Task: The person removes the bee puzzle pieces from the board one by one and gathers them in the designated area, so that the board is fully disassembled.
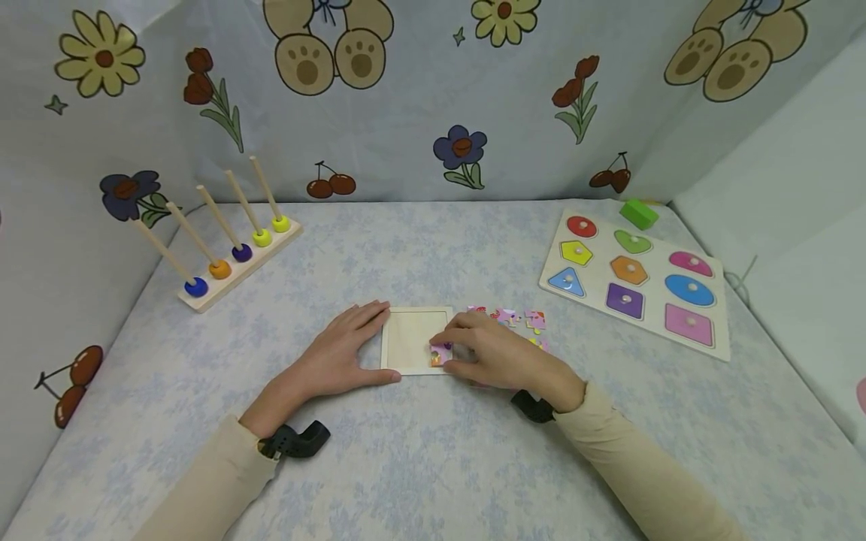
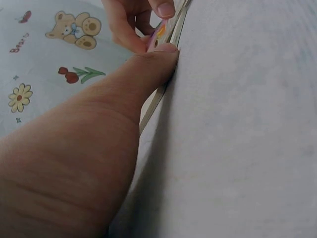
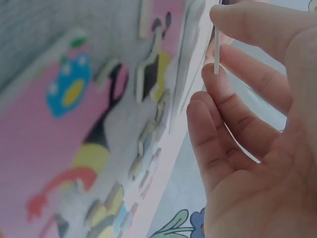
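Observation:
A shallow square wooden puzzle tray (image 1: 413,338) lies between the two hands. My left hand (image 1: 338,349) rests at its left side, fingers extended to the upper left corner and thumb at the lower left. The left wrist view has that thumb (image 2: 153,64) touching the tray's edge. Thumb and fingers of my right hand (image 1: 504,353) pinch a pink jigsaw piece (image 1: 438,356) over the tray's lower right corner. In the right wrist view the piece (image 3: 216,49) appears edge-on. Loose pink jigsaw pieces (image 1: 535,320) lie right of the tray, partly hidden by the right hand.
At the back left stands a wooden peg stand (image 1: 237,274) with coloured beads on its upright pegs. A shape-knob board (image 1: 588,289) lies at the right, a green block (image 1: 639,214) by its far edge. A patterned curtain (image 1: 406,135) hangs behind the table.

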{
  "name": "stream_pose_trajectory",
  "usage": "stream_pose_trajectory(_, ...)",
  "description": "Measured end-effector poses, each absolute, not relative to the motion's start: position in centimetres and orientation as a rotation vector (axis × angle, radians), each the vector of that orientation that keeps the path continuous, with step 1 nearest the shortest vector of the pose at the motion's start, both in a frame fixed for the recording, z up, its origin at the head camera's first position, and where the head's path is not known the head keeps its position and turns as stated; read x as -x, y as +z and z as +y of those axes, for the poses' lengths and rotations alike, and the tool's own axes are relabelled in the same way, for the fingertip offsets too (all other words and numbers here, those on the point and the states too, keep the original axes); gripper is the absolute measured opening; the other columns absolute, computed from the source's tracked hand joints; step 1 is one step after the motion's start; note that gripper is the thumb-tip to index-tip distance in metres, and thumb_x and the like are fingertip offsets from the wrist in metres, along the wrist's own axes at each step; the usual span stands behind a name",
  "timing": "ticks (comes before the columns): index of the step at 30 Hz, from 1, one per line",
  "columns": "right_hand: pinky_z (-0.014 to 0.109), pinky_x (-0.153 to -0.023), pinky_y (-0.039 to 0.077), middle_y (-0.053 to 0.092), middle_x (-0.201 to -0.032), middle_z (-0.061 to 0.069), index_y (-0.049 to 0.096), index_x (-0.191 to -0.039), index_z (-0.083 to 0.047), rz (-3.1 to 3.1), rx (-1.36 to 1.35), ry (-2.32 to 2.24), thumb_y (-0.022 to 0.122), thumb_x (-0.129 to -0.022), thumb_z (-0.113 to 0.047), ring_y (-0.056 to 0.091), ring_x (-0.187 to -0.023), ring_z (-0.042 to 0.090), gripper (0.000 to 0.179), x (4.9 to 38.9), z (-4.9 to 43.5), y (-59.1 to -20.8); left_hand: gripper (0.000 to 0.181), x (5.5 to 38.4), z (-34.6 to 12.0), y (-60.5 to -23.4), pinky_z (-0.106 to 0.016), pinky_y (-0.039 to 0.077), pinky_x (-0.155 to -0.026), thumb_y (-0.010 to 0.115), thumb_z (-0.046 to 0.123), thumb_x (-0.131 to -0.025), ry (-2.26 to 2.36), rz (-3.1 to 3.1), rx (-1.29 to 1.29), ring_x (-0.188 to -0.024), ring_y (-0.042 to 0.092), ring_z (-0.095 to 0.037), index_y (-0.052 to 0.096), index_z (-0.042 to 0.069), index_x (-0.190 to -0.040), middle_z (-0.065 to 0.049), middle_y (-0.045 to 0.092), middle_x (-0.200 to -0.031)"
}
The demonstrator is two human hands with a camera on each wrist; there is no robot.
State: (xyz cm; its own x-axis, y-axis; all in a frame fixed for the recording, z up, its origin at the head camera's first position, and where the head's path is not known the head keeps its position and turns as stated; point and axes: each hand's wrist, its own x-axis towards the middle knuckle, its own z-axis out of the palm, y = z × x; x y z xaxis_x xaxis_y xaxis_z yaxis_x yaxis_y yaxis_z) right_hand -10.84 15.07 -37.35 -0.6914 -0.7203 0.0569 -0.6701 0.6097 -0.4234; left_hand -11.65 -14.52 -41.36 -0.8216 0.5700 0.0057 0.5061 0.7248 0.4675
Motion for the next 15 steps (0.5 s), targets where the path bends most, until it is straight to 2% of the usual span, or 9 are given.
stream_pose_trajectory(9,0.032,-0.086,0.055,0.069,-0.118,-0.002,0.075,-0.125,-0.016,2.731,1.126,-0.707,0.078,-0.093,-0.024,0.058,-0.103,0.015,0.033,10.7,16.1,-36.6,0.109,11.7,-14.6,-41.6,-0.054,0.018,-0.129,0.076,0.065,-0.084,0.693,2.792,-0.879,-0.158,0.020,-0.032,0.029,0.006,-0.163,-0.010,0.024,-0.171)
stream_pose_trajectory(15,0.037,-0.093,0.056,0.067,-0.117,-0.002,0.075,-0.126,-0.018,2.743,1.079,-0.732,0.079,-0.092,-0.025,0.057,-0.109,0.015,0.035,10.3,17.5,-36.3,0.109,11.7,-14.7,-41.6,-0.053,0.018,-0.129,0.077,0.064,-0.084,0.703,2.793,-0.887,-0.158,0.021,-0.031,0.029,0.006,-0.163,-0.010,0.025,-0.171)
